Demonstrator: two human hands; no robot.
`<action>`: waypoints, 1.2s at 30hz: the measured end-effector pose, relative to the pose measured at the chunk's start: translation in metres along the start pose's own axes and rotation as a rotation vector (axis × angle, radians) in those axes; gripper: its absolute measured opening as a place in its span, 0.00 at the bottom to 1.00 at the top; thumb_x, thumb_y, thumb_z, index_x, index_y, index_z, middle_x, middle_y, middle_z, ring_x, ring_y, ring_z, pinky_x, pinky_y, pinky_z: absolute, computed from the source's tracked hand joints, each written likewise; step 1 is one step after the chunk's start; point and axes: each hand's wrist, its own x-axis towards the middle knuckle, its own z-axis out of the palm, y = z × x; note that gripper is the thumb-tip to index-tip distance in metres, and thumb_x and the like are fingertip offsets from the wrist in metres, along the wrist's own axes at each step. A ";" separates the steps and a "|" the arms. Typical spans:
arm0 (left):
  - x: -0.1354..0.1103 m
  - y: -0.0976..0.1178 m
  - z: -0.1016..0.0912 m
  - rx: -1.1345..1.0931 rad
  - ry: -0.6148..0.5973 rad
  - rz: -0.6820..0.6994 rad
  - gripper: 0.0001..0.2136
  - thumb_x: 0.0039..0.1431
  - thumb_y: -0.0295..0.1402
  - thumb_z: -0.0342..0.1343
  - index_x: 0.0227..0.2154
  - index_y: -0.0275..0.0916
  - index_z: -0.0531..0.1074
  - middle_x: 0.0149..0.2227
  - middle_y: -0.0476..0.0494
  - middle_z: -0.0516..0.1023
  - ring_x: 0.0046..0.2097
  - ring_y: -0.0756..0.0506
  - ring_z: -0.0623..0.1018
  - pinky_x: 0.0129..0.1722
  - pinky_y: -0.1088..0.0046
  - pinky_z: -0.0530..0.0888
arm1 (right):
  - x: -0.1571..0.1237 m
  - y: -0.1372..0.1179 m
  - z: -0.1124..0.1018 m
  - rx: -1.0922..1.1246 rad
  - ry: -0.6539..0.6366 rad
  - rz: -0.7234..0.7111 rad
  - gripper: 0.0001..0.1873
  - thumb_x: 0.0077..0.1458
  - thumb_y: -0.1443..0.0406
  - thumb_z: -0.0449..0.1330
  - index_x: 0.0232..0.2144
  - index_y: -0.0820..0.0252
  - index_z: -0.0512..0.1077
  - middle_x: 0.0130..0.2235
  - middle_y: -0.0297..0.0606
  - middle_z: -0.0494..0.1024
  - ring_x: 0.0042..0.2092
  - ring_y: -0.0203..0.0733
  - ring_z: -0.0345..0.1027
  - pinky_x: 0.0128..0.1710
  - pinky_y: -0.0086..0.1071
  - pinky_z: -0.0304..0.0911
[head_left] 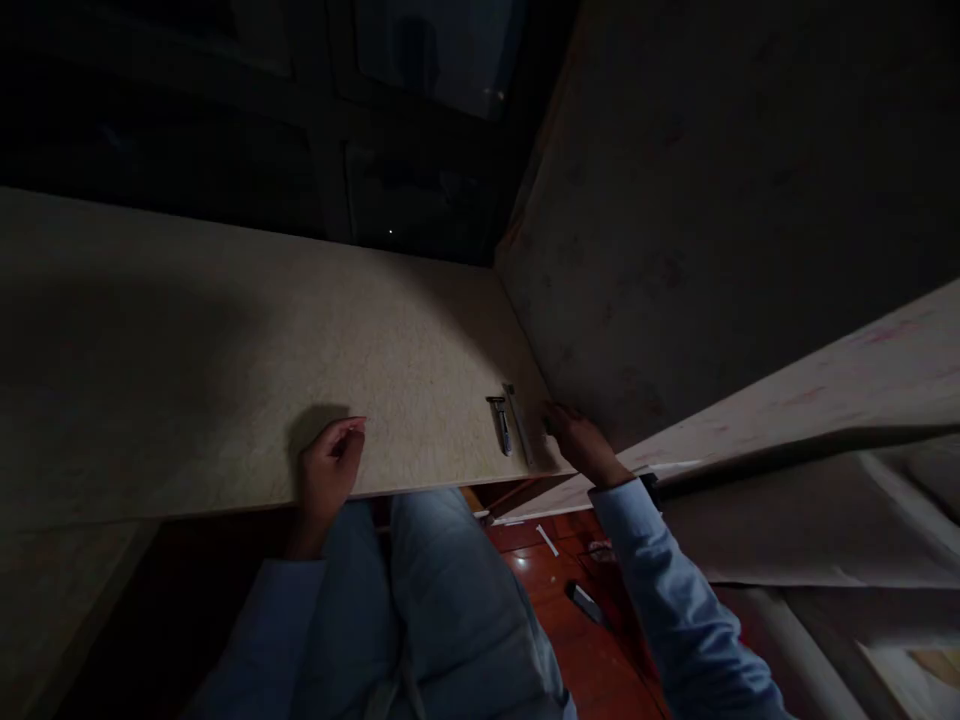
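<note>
A razor [503, 428] lies on the pale stone-patterned ledge [420, 350], its head pointing away from me. Close beside it, on the right, is a thin toothbrush [519, 425], lying nearly parallel. My right hand [581, 443] rests at the ledge's right end by the wall, just right of the toothbrush. Its fingers are bent together in shadow, and whatever they may hold is hidden. Over the ledge's front edge, left of the razor, my left hand [334, 462] is loosely curled, with nothing visible in it.
A dark window [420, 190] stands behind the ledge, and a patterned wall [637, 300] bounds it on the right. Below, the reddish floor [536, 570] holds a white strip [547, 541] and a dark-and-white object [586, 603]. Pale fabric [825, 520] fills the right side.
</note>
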 end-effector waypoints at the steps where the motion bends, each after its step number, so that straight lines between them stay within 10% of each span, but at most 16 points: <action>1: 0.000 0.000 0.000 0.002 0.004 0.002 0.14 0.55 0.42 0.55 0.37 0.38 0.77 0.37 0.41 0.83 0.37 0.44 0.81 0.37 0.70 0.77 | 0.002 0.002 -0.002 -0.035 -0.037 -0.008 0.34 0.53 0.81 0.49 0.62 0.66 0.62 0.57 0.54 0.73 0.56 0.49 0.70 0.55 0.40 0.66; 18: 0.000 0.001 0.000 0.032 -0.001 -0.017 0.14 0.55 0.42 0.56 0.37 0.39 0.77 0.36 0.42 0.83 0.36 0.44 0.81 0.38 0.69 0.76 | 0.023 0.002 -0.017 -0.122 -0.315 -0.084 0.20 0.58 0.79 0.54 0.52 0.66 0.72 0.45 0.51 0.82 0.45 0.46 0.79 0.44 0.31 0.68; 30: -0.001 0.004 0.001 0.028 0.015 -0.005 0.13 0.55 0.43 0.56 0.36 0.40 0.77 0.33 0.44 0.82 0.33 0.45 0.80 0.34 0.70 0.76 | 0.013 -0.007 -0.041 -0.108 -0.140 0.003 0.19 0.59 0.70 0.57 0.53 0.66 0.72 0.47 0.51 0.81 0.45 0.48 0.77 0.42 0.31 0.67; 36: 0.000 0.001 0.001 0.037 0.017 0.007 0.13 0.56 0.43 0.56 0.36 0.40 0.77 0.34 0.43 0.82 0.35 0.45 0.80 0.36 0.70 0.76 | -0.002 -0.023 -0.020 0.046 -0.007 0.168 0.18 0.60 0.67 0.57 0.52 0.59 0.73 0.45 0.45 0.82 0.43 0.45 0.77 0.37 0.29 0.65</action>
